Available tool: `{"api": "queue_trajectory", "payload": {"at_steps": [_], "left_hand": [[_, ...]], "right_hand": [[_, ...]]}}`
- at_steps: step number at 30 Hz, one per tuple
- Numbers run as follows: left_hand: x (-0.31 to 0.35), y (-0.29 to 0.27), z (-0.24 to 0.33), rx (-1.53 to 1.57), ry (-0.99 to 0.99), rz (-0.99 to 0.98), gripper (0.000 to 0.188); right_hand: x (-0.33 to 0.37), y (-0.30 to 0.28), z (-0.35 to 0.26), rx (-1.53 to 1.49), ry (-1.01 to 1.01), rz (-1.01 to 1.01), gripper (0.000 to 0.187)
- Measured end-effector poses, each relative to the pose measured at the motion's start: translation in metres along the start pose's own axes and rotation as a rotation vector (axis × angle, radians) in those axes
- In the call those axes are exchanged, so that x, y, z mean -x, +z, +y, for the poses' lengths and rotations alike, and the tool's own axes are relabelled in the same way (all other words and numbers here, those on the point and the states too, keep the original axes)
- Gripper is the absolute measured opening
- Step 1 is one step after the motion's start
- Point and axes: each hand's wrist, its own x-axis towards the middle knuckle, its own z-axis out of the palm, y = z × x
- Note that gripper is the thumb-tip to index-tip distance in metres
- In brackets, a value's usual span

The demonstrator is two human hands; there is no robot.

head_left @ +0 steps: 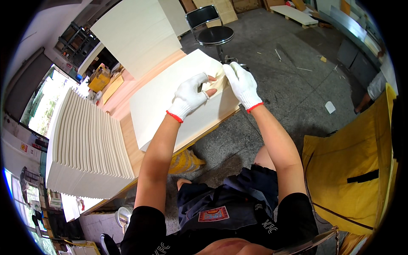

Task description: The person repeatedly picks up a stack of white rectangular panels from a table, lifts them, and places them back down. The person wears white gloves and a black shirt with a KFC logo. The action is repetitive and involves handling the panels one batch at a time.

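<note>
Both my hands wear white knit gloves with red cuffs, over a stack of white sheets or boards (170, 102) on the bench. My left hand (191, 93) has a bare thumb tip and fingertip poking out of the glove. They bend around a crumpled, thin pale-yellow piece (218, 85); its exact kind does not show. On the other side of that piece, my right hand (242, 83) is closed with its fingers together and bent down at the stack's right end. Its fingertips are partly hidden.
A tall fanned stack of white sheets (85, 144) stands on the bench at left. Behind is a large upright pale panel (138, 36). A yellow box (100, 77) sits far left. A black stool (214, 35) stands beyond the bench; a yellow cover (344, 182) is at right.
</note>
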Motion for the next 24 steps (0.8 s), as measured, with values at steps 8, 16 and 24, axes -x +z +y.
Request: {"api": "queue_trajectory", "payload": {"at_steps": [8, 16, 24], "left_hand": [[-0.001, 0.004, -0.008, 0.061, 0.109, 0.116, 0.031], [0.005, -0.009, 0.028, -0.063, -0.097, -0.053, 0.031], [0.002, -0.001, 0.008, -0.079, 0.012, 0.019, 0.032]], "right_hand": [[0.001, -0.003, -0.005, -0.036, 0.011, -0.019, 0.054], [-0.001, 0.003, 0.003, -0.013, 0.017, 0.010, 0.052], [0.000, 0.000, 0.000, -0.032, 0.034, -0.005, 0.053]]}}
